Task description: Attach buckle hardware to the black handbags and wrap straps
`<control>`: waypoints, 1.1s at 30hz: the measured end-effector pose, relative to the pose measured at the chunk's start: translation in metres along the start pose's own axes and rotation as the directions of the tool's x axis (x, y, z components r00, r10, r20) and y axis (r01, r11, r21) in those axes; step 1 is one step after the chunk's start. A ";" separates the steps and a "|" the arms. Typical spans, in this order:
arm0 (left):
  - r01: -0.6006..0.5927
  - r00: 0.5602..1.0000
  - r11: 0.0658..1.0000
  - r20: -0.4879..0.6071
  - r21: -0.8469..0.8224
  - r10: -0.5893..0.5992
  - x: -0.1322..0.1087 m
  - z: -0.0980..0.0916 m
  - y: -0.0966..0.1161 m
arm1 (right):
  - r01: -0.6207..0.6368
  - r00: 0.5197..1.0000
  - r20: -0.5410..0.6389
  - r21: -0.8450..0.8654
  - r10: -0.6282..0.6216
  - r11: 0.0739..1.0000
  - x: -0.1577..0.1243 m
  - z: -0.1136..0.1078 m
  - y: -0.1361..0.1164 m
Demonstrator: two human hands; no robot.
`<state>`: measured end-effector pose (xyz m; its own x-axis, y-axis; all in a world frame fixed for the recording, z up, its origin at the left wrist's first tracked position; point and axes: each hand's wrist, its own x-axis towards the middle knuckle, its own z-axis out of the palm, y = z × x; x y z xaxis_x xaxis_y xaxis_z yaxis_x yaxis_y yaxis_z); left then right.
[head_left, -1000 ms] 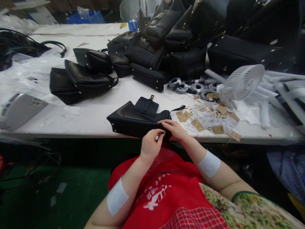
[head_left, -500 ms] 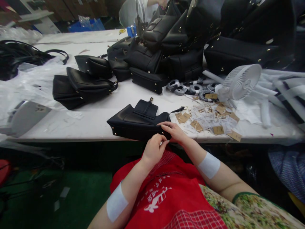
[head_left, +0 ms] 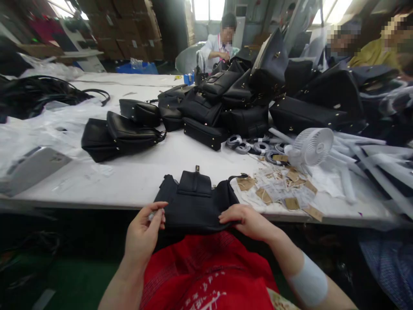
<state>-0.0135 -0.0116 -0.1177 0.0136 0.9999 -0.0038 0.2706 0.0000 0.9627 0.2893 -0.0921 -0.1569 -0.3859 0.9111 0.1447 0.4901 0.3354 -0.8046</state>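
Note:
A black handbag (head_left: pixel 190 211) lies at the table's front edge against my apron, its flap pocket with a gold clasp facing up. My right hand (head_left: pixel 247 219) grips the bag's lower right corner, fingers on top. At the bag's left edge, my left hand (head_left: pixel 145 228) is closed in a pinch. A small whitish piece (head_left: pixel 151 215) shows between its fingers, too small to name. Whether that hand also grips the bag's edge I cannot tell. A short strap with a buckle (head_left: pixel 240 176) sticks out from the bag's right side.
Brown paper tags (head_left: pixel 292 203) and a white fan (head_left: pixel 312 146) are on the right, near several coiled straps (head_left: pixel 243 147). Black bags (head_left: pixel 206 133) are heaped behind. Plastic wrapping (head_left: pixel 41 137) and a grey device (head_left: pixel 38 168) lie left. Other people work across the table.
The bag has been turned so its front faces up, and pulled nearer to me. My left hand has moved from its right end to its left edge. My view has tilted up.

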 end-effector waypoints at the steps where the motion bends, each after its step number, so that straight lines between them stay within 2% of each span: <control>1: 0.018 1.000 0.999 0.005 0.028 -0.018 -0.002 0.000 -0.005 | -0.033 0.998 0.050 -0.018 0.034 0.999 -0.007 -0.008 -0.003; 4: 0.127 0.989 0.989 0.063 0.078 -0.132 -0.012 0.006 -0.029 | -0.153 0.974 0.158 -0.068 0.162 0.986 -0.027 -0.030 -0.014; 8: 0.309 0.929 0.951 0.204 0.025 -0.308 -0.032 0.018 -0.067 | -0.283 0.890 0.355 -0.062 0.286 0.957 -0.027 -0.043 -0.040; 10: 0.361 0.906 0.932 0.251 -0.033 -0.342 -0.042 0.022 -0.077 | -0.317 0.888 0.350 -0.001 0.297 0.948 -0.011 -0.036 -0.053; 11: 0.376 0.899 0.924 0.265 -0.065 -0.348 -0.046 0.023 -0.079 | -0.319 0.908 0.291 0.017 0.301 0.947 0.000 -0.030 -0.057; 13: 0.389 0.897 0.913 0.276 -0.123 -0.345 -0.052 0.024 -0.078 | -0.313 0.946 0.075 -0.057 0.316 0.948 0.027 -0.011 -0.057; 14: 0.387 0.900 0.910 0.274 -0.147 -0.339 -0.053 0.024 -0.076 | -0.329 0.944 -0.054 -0.150 0.325 0.932 0.041 -0.002 -0.054; 16: 0.376 0.908 0.908 0.267 -0.182 -0.323 -0.056 0.023 -0.070 | -0.418 0.903 -0.256 -0.335 0.345 0.845 0.067 0.015 -0.041; 18: 0.365 0.913 0.909 0.267 -0.203 -0.307 -0.058 0.022 -0.065 | -0.530 0.843 -0.332 -0.369 0.424 0.763 0.085 0.025 -0.024; 20: 0.356 0.916 0.910 0.270 -0.213 -0.295 -0.060 0.019 -0.061 | -0.608 0.790 -0.321 -0.294 0.523 0.738 0.095 0.027 -0.008; 22: 0.349 0.920 0.912 0.264 -0.216 -0.290 -0.062 0.017 -0.058 | -0.636 0.766 -0.286 -0.204 0.575 0.745 0.098 0.024 0.003; 27: 0.286 0.947 0.943 0.200 -0.171 -0.251 -0.061 0.013 -0.042 | -0.605 0.792 -0.105 -0.002 0.602 0.796 0.086 0.025 0.007; 33: 0.205 0.966 0.970 0.189 -0.131 -0.179 -0.049 0.019 -0.019 | -0.540 0.828 0.056 0.342 0.557 0.769 0.057 0.044 -0.026</control>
<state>-0.0015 -0.0613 -0.1411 0.1465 0.9628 -0.2272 0.1396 0.2073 0.9683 0.2206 -0.0589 -0.1532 -0.0900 0.9284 -0.3606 0.3183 -0.3163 -0.8937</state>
